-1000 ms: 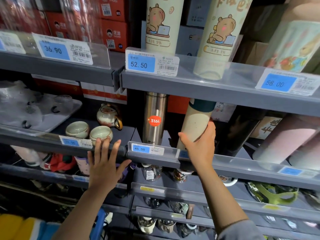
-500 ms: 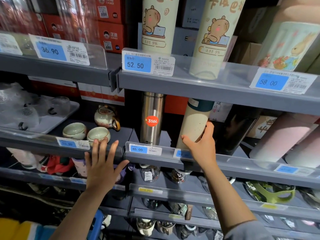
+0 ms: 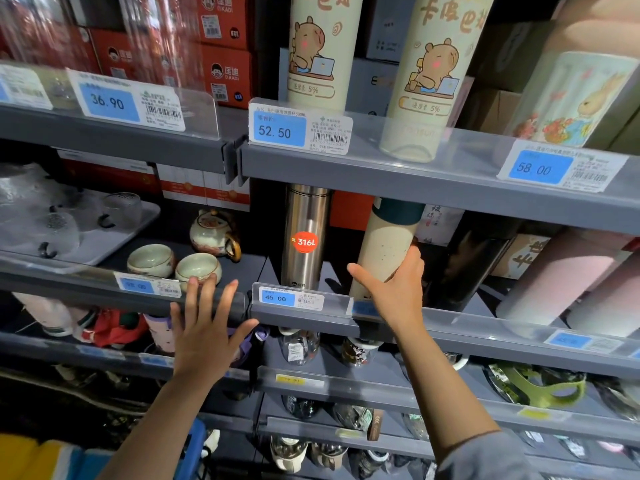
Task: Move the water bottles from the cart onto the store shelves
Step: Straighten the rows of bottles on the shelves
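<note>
We see the right hand [image 3: 393, 289] wrapped round the lower body of the cream bottle [image 3: 386, 249], thumb out on its left side and the other fingers [image 3: 414, 252] curled behind the right side, so it holds the bottle. The bottle stands tilted on the middle shelf [image 3: 485, 329], near that shelf's front edge, its dark teal cap [image 3: 398, 211] up under the shelf above. It sits just right of the steel flask [image 3: 304, 237], apart from it.

The left hand [image 3: 204, 336] is spread wide, fingers straight, holding nothing, in front of the neighbouring shelf's front edge below the two ceramic cups [image 3: 175, 265]; contact with the edge we cannot tell.

Handling, as we judge it: rigid insulated bottle, matte speckled coat, so fair grip and no squeeze give. Tall and narrow, so tippy; likely light if empty. Mid-to-low body hold is right for standing it up. Risk: cap catching the upper shelf, or the base knocking the flask. The clear price strip [image 3: 298, 299] along the front edge acts as a lip, so the base must clear it.
</note>
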